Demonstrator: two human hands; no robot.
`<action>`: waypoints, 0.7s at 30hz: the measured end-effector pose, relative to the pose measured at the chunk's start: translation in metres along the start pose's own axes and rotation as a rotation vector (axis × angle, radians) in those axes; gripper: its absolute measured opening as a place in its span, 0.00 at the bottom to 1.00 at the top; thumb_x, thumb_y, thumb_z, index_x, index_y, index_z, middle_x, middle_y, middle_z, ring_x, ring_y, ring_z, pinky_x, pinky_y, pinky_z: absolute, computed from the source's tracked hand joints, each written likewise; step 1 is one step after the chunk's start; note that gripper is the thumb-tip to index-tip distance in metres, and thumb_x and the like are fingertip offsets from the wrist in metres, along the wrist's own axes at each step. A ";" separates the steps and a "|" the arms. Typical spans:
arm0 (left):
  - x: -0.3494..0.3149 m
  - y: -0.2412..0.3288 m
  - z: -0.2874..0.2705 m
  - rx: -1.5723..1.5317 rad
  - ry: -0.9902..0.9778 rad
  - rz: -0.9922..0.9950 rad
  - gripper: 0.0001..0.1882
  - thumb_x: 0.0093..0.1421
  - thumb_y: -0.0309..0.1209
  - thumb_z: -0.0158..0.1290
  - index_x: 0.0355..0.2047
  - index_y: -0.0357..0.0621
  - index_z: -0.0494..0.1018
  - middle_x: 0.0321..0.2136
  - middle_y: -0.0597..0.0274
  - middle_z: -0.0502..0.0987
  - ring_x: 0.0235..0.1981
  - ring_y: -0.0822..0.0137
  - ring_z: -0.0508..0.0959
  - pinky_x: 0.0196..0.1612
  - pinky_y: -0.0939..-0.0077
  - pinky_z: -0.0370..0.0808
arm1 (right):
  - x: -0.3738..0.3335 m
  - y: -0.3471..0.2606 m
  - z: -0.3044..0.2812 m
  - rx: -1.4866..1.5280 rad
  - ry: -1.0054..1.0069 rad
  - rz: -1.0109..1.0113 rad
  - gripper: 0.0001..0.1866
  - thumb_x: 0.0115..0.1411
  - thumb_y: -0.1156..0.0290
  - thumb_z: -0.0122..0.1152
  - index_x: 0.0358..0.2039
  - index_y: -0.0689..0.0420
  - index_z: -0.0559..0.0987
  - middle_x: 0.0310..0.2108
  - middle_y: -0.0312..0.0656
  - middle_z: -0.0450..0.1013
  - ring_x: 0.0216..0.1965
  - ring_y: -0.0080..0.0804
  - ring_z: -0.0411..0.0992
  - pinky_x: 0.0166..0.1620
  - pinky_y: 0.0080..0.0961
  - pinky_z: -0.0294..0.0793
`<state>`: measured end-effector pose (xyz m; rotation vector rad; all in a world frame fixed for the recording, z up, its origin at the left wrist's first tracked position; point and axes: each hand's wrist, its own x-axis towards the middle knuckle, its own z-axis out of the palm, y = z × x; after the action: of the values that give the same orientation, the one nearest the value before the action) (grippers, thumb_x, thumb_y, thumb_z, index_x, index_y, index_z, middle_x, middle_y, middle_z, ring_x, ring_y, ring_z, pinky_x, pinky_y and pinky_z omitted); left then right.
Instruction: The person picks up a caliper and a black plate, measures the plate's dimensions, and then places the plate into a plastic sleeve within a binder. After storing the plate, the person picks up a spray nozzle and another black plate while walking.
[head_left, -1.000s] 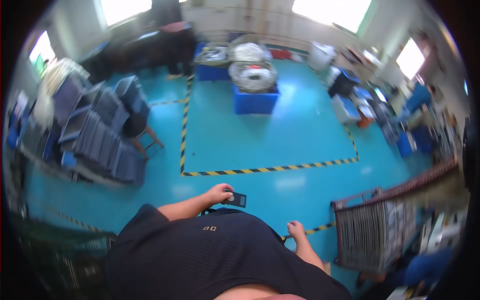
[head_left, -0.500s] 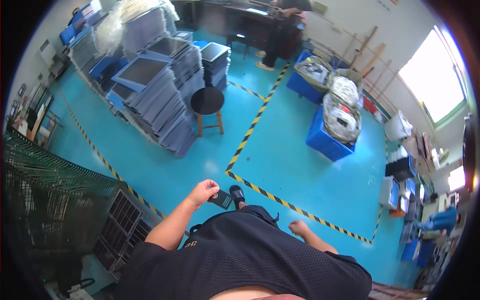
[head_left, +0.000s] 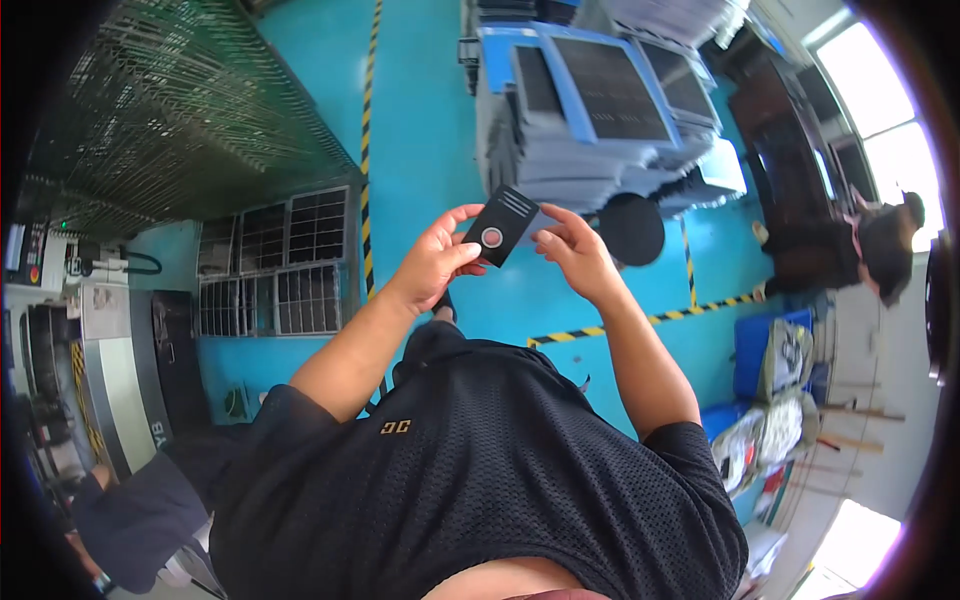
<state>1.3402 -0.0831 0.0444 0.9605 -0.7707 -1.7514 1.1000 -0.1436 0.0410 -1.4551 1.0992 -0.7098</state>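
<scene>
In front of my body, my left hand (head_left: 443,260) grips a thin black rectangular plate (head_left: 513,226) with a round hole near its lower end and several narrow slots near its top. The thumb lies on the plate's face beside the hole, with fingers behind it. My right hand (head_left: 575,250) is raised at the plate's right edge, its thumb and forefinger apart. Whether a fingertip touches the upper right corner I cannot tell.
Tall stacks of grey sheets and blue-edged trays (head_left: 610,90) stand ahead, beside a round black stool (head_left: 632,230). A green rack (head_left: 200,110) and barred panels (head_left: 280,265) are left. One person (head_left: 830,250) is at right, another (head_left: 140,520) at lower left.
My view has turned left, bringing the rack and machines closer. The plate, held low in my left hand, has come up before me. My right hand has risen beside it, its fingers opening.
</scene>
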 end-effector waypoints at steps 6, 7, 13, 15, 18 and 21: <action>0.056 0.085 -0.110 -0.003 0.012 0.083 0.29 0.63 0.24 0.50 0.64 0.44 0.58 0.46 0.54 0.78 0.44 0.66 0.80 0.46 0.74 0.77 | 0.165 -0.056 0.083 0.407 -0.182 0.033 0.17 0.64 0.70 0.58 0.52 0.63 0.71 0.35 0.38 0.75 0.30 0.23 0.73 0.35 0.21 0.73; 0.064 0.099 -0.129 0.021 0.070 0.076 0.28 0.64 0.25 0.50 0.64 0.44 0.58 0.46 0.53 0.78 0.44 0.65 0.80 0.46 0.74 0.77 | 0.194 -0.063 0.093 0.407 -0.197 0.029 0.17 0.64 0.70 0.58 0.52 0.63 0.71 0.35 0.38 0.75 0.30 0.23 0.73 0.35 0.21 0.73; 0.143 0.161 -0.236 0.130 0.270 -0.044 0.23 0.64 0.28 0.50 0.60 0.41 0.63 0.46 0.53 0.78 0.41 0.67 0.80 0.43 0.77 0.77 | 0.362 -0.091 0.144 0.523 -0.063 0.163 0.14 0.64 0.71 0.57 0.48 0.60 0.71 0.33 0.36 0.74 0.28 0.23 0.74 0.32 0.21 0.73; 0.184 0.171 -0.262 0.090 0.272 -0.091 0.22 0.64 0.29 0.49 0.58 0.41 0.64 0.45 0.54 0.78 0.40 0.68 0.80 0.42 0.77 0.76 | 0.405 -0.099 0.152 0.577 -0.086 0.176 0.14 0.64 0.71 0.58 0.49 0.59 0.71 0.33 0.36 0.74 0.28 0.24 0.74 0.32 0.20 0.73; 0.255 0.182 -0.296 0.075 0.257 -0.161 0.18 0.64 0.30 0.49 0.54 0.41 0.66 0.43 0.56 0.78 0.40 0.67 0.80 0.42 0.76 0.75 | 0.478 -0.111 0.156 0.548 -0.073 0.146 0.13 0.64 0.71 0.57 0.48 0.59 0.71 0.33 0.36 0.75 0.28 0.24 0.74 0.32 0.20 0.73; 0.342 0.193 -0.339 0.212 0.155 -0.374 0.21 0.63 0.35 0.51 0.54 0.43 0.66 0.44 0.59 0.77 0.42 0.67 0.78 0.41 0.73 0.74 | 0.558 -0.118 0.156 0.582 -0.090 0.155 0.12 0.65 0.70 0.56 0.48 0.58 0.72 0.33 0.36 0.75 0.29 0.24 0.74 0.31 0.20 0.73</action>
<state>1.6409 -0.4949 -0.0517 1.4414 -0.7187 -1.9073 1.4817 -0.5950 0.0418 -0.8869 0.8309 -0.7651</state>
